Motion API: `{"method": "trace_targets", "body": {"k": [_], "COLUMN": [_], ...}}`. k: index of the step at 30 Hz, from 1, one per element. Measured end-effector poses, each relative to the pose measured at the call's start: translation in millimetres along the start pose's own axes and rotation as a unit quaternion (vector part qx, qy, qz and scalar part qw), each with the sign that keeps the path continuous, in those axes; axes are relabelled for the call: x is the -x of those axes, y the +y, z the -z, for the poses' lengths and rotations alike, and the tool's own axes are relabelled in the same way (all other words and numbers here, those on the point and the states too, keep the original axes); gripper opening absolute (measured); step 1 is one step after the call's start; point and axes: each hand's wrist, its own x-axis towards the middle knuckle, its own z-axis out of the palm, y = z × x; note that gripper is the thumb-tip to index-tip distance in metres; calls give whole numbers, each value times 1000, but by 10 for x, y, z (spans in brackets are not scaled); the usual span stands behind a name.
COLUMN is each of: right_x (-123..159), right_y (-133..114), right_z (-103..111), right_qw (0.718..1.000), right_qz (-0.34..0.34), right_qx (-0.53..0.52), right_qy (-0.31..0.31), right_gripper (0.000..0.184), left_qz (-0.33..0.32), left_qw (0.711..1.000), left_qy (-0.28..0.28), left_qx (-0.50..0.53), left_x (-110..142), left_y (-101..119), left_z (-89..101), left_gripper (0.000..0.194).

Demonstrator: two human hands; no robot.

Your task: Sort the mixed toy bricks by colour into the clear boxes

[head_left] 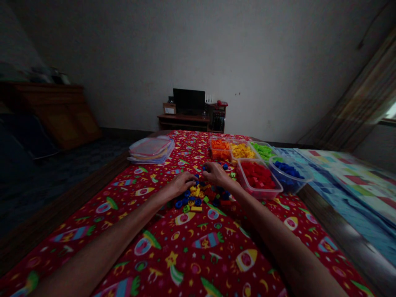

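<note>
A mixed pile of small toy building blocks, in blue, yellow, red and green, lies on the red patterned tablecloth. My left hand reaches over the pile's left side. Its fingers are curled together beside a blue piece, and what they hold is hidden. At the far side of the pile, my right hand is closed in a pinch with a small blue block at its fingertips. More blue pieces lie just beyond the right hand.
Clear tubs to the right hold sorted blocks: red, blue, orange, yellow and green. Stacked plastic lids lie at the back left. A bed adjoins the table's right side.
</note>
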Motion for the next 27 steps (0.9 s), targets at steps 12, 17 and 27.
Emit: {"method": "trace_targets", "body": {"k": [12, 17, 27], "right_x": [48, 47, 9], "right_y": [-43, -61, 42], "right_z": [-35, -11, 5], "right_qw": [1000, 999, 999], "right_qz": [9, 20, 31], "right_qx": [-13, -3, -9], "right_qy": [-19, -27, -21], "right_gripper": [24, 20, 20], "left_qz": [26, 38, 102], "left_qw": [999, 999, 986], "left_qy": [6, -24, 71], "left_qx": [27, 17, 110], "left_x": [-10, -26, 0], "left_y": [20, 53, 107], "left_z": [12, -9, -3], "left_gripper": [25, 21, 18]}}
